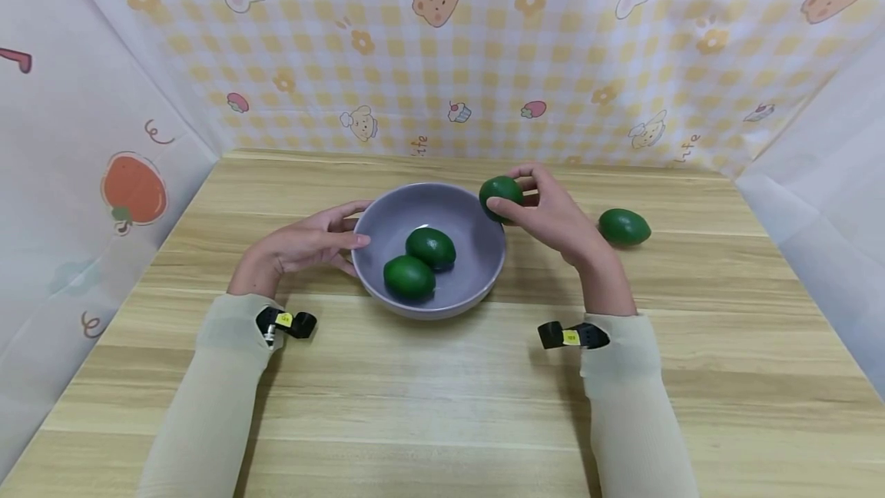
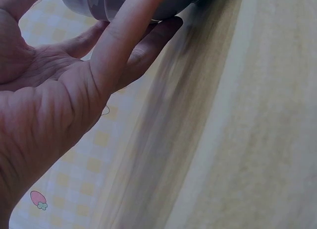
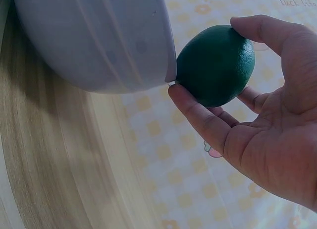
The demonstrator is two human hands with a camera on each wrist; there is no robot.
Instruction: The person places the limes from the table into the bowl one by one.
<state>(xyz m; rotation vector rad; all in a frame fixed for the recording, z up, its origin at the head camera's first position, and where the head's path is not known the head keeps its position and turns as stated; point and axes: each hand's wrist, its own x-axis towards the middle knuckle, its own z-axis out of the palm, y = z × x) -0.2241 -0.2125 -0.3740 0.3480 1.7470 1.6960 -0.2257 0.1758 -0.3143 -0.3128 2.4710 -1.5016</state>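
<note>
A grey-purple bowl point(image 1: 473, 252) stands on the wooden table with two dark green limes inside, one lime point(image 1: 430, 247) behind the other lime point(image 1: 409, 277). My left hand point(image 1: 307, 240) holds the bowl's left side, thumb over the rim and the other fingers against the outer wall. In the left wrist view those fingers point(image 2: 119, 50) reach under the bowl's side point(image 2: 89, 1). My right hand point(image 1: 553, 214) pinches a third lime point(image 3: 215, 65) between thumb and fingers at the bowl's right rim. The right wrist view shows this lime right beside the rim.
Another lime point(image 1: 624, 227) lies on the table point(image 1: 442, 406) to the right, behind my right wrist. A yellow checked cloth point(image 1: 484, 37) with cartoon prints hangs along the table's back edge. Pale printed sheets point(image 1: 62, 198) hang at the sides. Each sleeve cuff carries a small black camera point(image 1: 286, 321).
</note>
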